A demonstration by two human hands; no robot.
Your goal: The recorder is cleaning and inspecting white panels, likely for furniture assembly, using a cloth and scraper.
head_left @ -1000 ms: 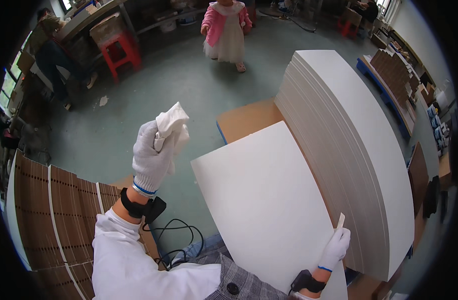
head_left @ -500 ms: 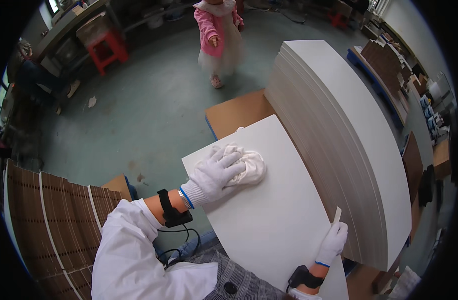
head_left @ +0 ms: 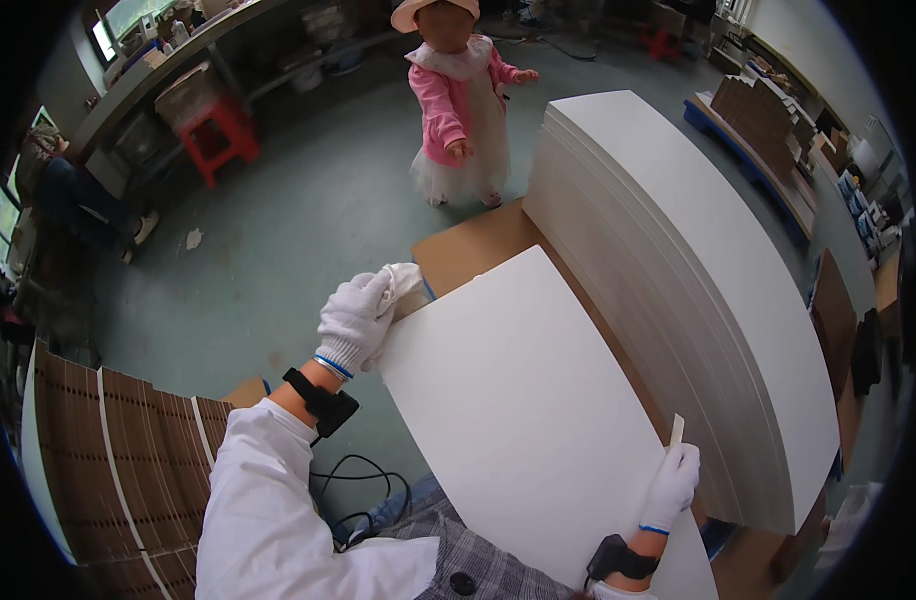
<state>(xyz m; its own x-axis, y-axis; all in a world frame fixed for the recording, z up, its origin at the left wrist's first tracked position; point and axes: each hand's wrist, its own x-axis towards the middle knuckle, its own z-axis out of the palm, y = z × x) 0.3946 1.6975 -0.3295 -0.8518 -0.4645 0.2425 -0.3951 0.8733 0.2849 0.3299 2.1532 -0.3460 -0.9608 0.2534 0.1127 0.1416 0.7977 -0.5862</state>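
Note:
A large white board lies in front of me. At its far left corner, my left hand, in a white knit glove, is closed on a crumpled white cloth, which hangs partly past the board's edge. By the right edge, my right hand, gloved too, is closed round a thin, flat, off-white strip whose upper end sticks up from the fist. What its lower end looks like is hidden in the glove.
A tall stack of white boards stands close on the right, with brown cardboard beneath. Bundled brown cardboard sheets are at the lower left. A child in a pink jacket stands ahead; another person is far left, near a red stool.
My left hand has slid the cloth from the board's upper middle leftward to its corner. The child has come nearer. My right hand has barely moved.

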